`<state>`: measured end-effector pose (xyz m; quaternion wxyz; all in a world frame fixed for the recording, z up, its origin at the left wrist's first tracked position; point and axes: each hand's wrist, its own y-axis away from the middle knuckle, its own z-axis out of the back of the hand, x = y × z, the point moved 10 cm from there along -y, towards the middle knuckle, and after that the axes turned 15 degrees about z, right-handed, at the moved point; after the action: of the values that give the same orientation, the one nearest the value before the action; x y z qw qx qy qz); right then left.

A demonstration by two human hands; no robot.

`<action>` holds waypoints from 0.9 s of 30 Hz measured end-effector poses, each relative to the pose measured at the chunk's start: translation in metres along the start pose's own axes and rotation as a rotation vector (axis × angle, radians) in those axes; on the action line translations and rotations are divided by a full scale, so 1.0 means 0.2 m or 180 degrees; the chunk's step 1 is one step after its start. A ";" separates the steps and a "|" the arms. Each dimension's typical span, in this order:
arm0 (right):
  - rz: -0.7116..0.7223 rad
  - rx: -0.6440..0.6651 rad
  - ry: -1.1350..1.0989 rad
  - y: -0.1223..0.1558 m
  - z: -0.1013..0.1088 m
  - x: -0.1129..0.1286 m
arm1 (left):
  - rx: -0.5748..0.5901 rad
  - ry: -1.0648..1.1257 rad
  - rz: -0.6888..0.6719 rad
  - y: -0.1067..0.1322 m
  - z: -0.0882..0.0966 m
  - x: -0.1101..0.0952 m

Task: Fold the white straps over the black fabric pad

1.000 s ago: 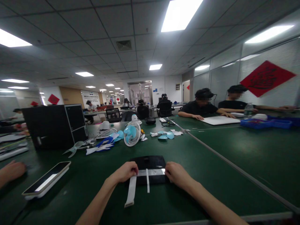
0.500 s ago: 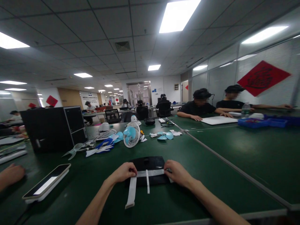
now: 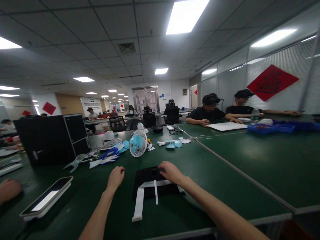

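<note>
A flat black pad lies on the green table in front of me, with white strips across it and hanging off its near edge. My right hand rests on the far part of the pad, fingers curled down on it. My left hand hovers left of the pad over the table, fingers loosely curled, holding nothing I can see.
A phone-like device lies at the left. Behind stand a small white-and-blue fan, loose fan blades and a black computer case. Another person's hand is at far left. Two people sit at the back right.
Both hands let go of the white strip's ends. The left hand moved left off the pad; the right hand moved up onto the pad's far part. The view shifted right.
</note>
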<state>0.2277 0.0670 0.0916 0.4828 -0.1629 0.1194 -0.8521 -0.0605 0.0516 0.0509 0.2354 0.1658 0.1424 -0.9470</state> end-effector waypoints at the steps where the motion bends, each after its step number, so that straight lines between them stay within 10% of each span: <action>1: 0.0013 0.0064 0.0024 -0.04 -0.02 0.01 | -0.0010 -0.0044 0.0038 -0.01 0.00 0.02; 14: -0.0229 0.0282 0.0067 -0.14 -0.07 -0.12 | 0.0175 -0.0250 0.0312 -0.08 -0.07 0.18; 27: -0.2108 -0.0313 0.0691 1.00 0.59 -0.96 | 0.0263 -0.0308 0.0312 -0.09 -0.10 0.17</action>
<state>0.5229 0.1271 0.0968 0.1562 -0.1244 0.1516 -0.9681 -0.0934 0.0600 0.0223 0.2810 0.1362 0.0834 -0.9463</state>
